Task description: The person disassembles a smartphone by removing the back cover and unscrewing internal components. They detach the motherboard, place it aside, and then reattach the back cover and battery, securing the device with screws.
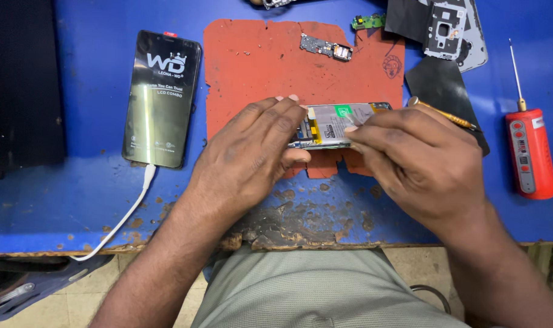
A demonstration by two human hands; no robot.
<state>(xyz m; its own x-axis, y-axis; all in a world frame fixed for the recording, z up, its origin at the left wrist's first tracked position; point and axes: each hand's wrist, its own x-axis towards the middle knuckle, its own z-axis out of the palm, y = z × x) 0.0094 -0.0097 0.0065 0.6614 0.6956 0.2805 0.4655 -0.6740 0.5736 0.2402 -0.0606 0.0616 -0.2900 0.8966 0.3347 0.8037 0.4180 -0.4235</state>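
Note:
An opened phone (337,124) with its battery showing lies on a worn red mat (258,67). My left hand (249,155) grips the phone's left end, fingers over its top edge. My right hand (419,161) rests on the phone's right end, with a fingertip on the battery. A thin gold-handled tool (443,114) sticks out from behind my right hand's fingers; whether the hand grips it I cannot tell.
A black phone screen (161,97) with a white cable (128,212) lies at the left on the blue bench (76,188). A small circuit board (327,47), a green board (367,22), a grey phone frame (452,30) and a red electric screwdriver (530,152) lie around.

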